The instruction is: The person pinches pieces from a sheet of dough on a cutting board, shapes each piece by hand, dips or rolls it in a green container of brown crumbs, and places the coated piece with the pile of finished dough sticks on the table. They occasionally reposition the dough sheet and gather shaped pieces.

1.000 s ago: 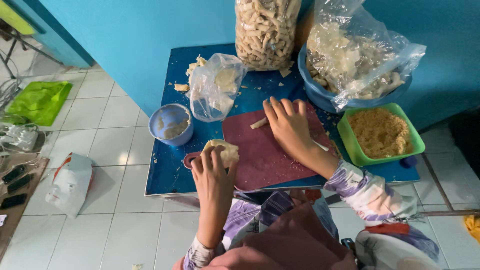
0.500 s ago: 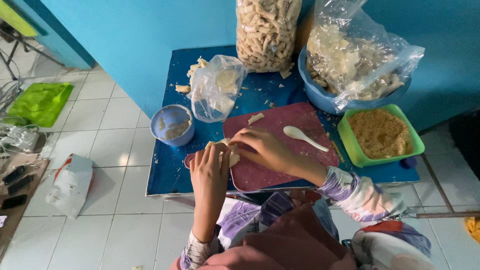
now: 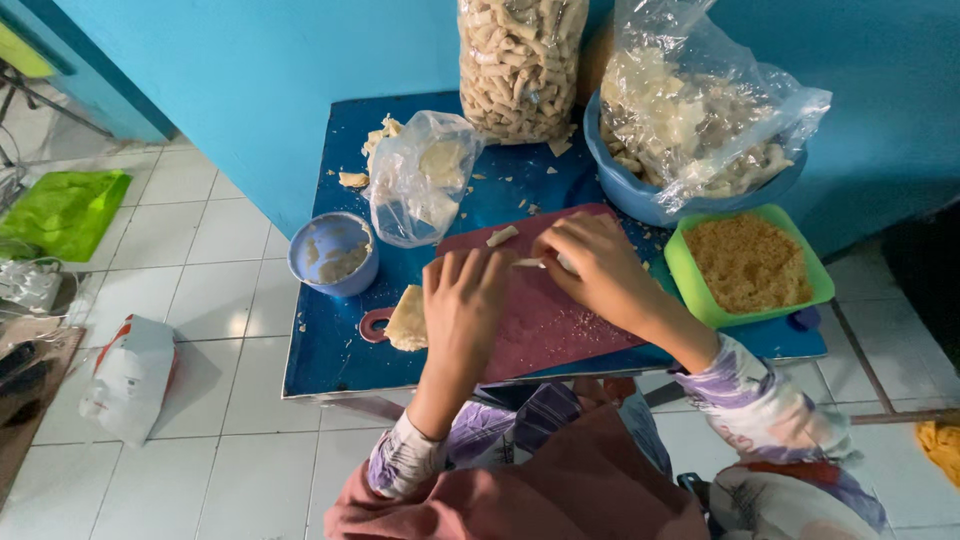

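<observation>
Already a good deal looks finished, judging by the tall clear bag of pale fried sticks (image 3: 520, 65) standing at the back of the small blue square table (image 3: 330, 360), while the crumpled clear bag of pale pieces in the blue plastic basin (image 3: 625, 185) suggests plenty left. Beside that basin sits a green square plastic tray of golden crumbs (image 3: 748, 262). On the dark red plastic cutting board (image 3: 560, 320) the work in hand seems midway. A small clear bag of flat pale sheets (image 3: 420, 180) and a little blue bowl of paste (image 3: 333, 255) stand near the board.

Left hand (image 3: 463, 305) lies palm-down, fingers straight and spread, gripping nothing, just right of a pale dough wrapper (image 3: 408, 320) at the board's handle. Right hand (image 3: 600, 270) is curled, fingertips pinching a thin pale strip (image 3: 528, 263) at the board's upper part.
</observation>
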The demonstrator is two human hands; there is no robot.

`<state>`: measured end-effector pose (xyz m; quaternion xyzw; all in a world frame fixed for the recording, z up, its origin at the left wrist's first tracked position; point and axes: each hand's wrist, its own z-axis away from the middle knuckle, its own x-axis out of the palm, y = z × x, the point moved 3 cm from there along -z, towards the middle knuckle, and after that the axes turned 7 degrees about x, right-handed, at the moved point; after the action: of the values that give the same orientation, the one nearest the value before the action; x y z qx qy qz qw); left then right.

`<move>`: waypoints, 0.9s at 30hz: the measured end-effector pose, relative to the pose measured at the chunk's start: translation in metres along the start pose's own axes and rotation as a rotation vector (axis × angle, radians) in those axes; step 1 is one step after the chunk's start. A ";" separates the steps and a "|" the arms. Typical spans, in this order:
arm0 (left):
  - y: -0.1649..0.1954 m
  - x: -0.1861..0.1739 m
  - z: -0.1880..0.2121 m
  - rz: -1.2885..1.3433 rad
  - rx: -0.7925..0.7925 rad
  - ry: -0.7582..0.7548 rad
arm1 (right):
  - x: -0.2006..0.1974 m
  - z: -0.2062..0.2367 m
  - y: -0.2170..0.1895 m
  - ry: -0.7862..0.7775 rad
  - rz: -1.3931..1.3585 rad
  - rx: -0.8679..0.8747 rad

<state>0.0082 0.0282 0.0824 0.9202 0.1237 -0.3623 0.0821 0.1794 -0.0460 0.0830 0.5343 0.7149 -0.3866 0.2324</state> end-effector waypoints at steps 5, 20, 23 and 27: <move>0.024 0.018 0.031 0.018 0.060 -0.104 | -0.009 0.040 0.018 -0.181 0.116 0.104; 0.030 0.014 0.055 0.090 -0.062 -0.090 | 0.006 0.049 0.036 -0.291 -0.164 0.182; 0.029 0.014 0.054 0.105 -0.068 -0.081 | 0.008 0.041 0.020 -0.349 -0.040 0.095; 0.028 0.013 0.055 0.128 -0.076 -0.083 | 0.009 0.036 0.008 -0.339 0.074 -0.043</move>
<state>-0.0103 -0.0101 0.0355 0.9065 0.0750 -0.3893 0.1451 0.1806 -0.0684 0.0523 0.4822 0.6535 -0.4470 0.3750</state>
